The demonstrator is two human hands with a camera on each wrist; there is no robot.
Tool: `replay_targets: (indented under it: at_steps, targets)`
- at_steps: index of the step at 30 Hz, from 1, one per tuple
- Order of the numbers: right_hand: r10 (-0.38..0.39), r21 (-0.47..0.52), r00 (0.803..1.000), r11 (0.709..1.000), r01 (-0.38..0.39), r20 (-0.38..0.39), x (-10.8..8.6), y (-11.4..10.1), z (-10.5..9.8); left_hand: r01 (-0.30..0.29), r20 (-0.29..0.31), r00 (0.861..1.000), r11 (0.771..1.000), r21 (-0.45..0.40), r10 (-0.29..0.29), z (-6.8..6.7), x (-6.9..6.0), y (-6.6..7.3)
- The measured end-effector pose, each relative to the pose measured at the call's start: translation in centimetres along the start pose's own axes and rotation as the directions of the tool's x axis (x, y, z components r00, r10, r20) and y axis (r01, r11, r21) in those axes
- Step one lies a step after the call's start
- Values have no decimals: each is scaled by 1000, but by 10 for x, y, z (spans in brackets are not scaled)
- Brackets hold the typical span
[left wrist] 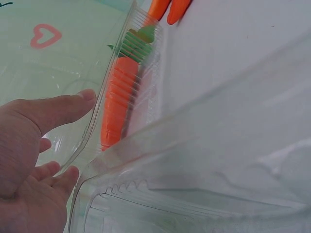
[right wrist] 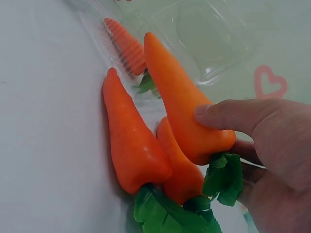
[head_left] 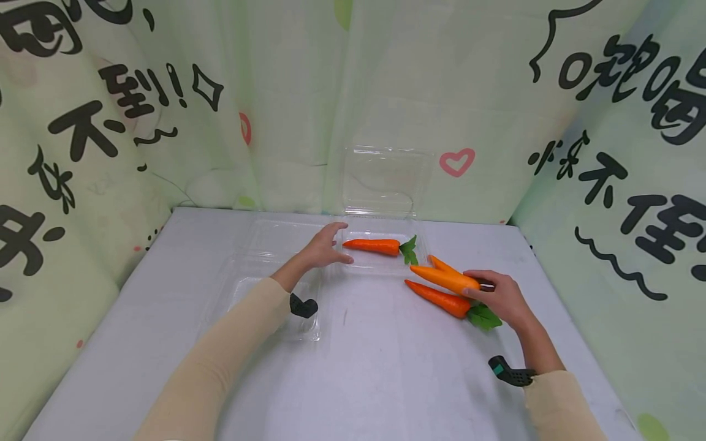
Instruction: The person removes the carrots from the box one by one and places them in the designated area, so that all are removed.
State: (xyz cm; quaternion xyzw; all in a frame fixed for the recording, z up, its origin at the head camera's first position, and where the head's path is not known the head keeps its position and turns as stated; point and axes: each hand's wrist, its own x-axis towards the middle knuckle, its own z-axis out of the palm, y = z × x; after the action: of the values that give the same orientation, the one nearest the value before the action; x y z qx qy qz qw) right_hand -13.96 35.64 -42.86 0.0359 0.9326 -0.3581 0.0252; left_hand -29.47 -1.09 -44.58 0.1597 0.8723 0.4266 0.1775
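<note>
My right hand [head_left: 501,295] pinches a light orange toy carrot [head_left: 443,278] near its leafy end. In the right wrist view this carrot [right wrist: 177,97] is lifted, tip pointing away, thumb on top. Below it lie a deeper orange carrot [head_left: 440,300] and another carrot [head_left: 439,263], partly hidden. One more carrot [head_left: 372,245] lies inside a clear plastic box [head_left: 375,270] whose lid stands up behind. My left hand [head_left: 322,248] is at that box's left edge, fingers spread. In the left wrist view the thumb [left wrist: 65,110] is by the rim; contact is hard to tell.
A second clear plastic container [head_left: 311,331] stands open at the left, partly under my left forearm. Printed curtains [head_left: 292,110] surround the back and sides of the white table [head_left: 353,380]. The box lid [head_left: 386,177] is close to the back curtain.
</note>
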Motion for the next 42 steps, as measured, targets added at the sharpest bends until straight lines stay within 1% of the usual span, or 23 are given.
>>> replay_targets:
  at_steps: [7,18,27,42]
  targets:
    - [8,-19,1000,1000,-8,16,1,4,0,0,0,1000,1000,0,0,0,0,0]
    - [35,-49,999,998,-34,18,-1,3,2,10,0,1000,1000,-6,-10,1,1,-1]
    - [54,-93,998,994,-54,6,2,3,4,2,0,1000,1000,-13,-2,0,0,-2]
    - [41,-103,998,994,-45,-37,3,6,6,-20,-5,1000,1000,-11,20,0,1,-2]
